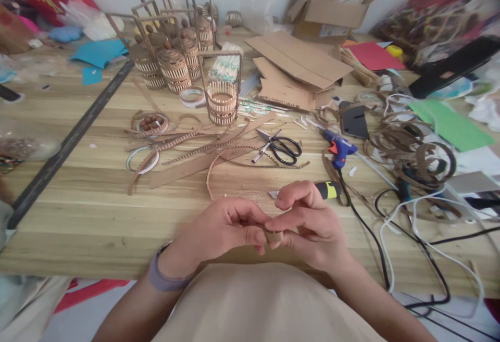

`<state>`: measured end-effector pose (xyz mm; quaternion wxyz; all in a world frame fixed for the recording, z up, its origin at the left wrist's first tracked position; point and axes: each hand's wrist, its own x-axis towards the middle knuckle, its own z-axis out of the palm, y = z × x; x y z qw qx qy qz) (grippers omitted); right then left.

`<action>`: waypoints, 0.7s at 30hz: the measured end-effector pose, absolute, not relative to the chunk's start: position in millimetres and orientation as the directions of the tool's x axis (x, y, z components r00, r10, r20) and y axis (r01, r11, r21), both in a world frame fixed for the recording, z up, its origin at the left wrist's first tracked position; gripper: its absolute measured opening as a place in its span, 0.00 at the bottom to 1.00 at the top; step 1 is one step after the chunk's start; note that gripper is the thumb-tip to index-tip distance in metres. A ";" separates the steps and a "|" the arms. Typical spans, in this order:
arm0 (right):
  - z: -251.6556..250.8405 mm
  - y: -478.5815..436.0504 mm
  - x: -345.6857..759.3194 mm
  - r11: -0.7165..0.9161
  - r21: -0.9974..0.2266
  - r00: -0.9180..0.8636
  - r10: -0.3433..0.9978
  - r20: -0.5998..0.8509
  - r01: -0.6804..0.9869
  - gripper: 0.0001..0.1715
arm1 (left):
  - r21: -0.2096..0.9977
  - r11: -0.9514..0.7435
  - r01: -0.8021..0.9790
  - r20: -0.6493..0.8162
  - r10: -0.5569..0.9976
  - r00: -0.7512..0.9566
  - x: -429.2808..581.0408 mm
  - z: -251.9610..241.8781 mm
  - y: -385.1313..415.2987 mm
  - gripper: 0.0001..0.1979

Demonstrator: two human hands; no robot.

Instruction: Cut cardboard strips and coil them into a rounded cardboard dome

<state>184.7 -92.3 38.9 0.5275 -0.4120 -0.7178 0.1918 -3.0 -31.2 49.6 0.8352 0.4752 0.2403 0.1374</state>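
Observation:
Close to my body, over the table's front edge, both hands pinch a small curled piece of brown cardboard strip (274,237). My left hand (228,230) grips it between thumb and fingers from the left. From the other side my right hand (312,227) presses it with thumb and index finger, its other fingers loosely bent. Part of the piece is hidden by my fingers. Just beyond my right hand lies a utility knife (330,190) with a black and yellow-green handle. Black-handled scissors (285,149) rest farther off beside a thin curved cardboard strip (210,175).
A blue glue gun (339,147) stands at right, its black cord trailing near my right arm. Small slatted lanterns (174,66) with handles crowd the back left; one open basket (222,103) stands nearer. Coiled strips (422,149) and white cables pile up on the right.

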 end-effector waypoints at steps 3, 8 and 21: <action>34.9 -93.0 181.5 0.561 -0.762 -0.083 0.819 0.568 0.324 0.08 | 0.827 0.562 -0.028 -0.263 0.430 0.864 -3.5 48.3 -31.9 0.12; 27.8 -92.5 180.2 0.532 -0.804 -0.076 0.843 0.533 0.267 0.10 | 0.794 0.608 -0.009 -0.272 0.369 0.889 -1.5 49.7 -32.2 0.14; 31.5 -86.1 187.1 0.369 -0.915 -0.143 0.926 0.348 0.165 0.14 | 0.934 0.357 0.036 -0.246 0.565 0.787 -1.0 43.5 -35.2 0.10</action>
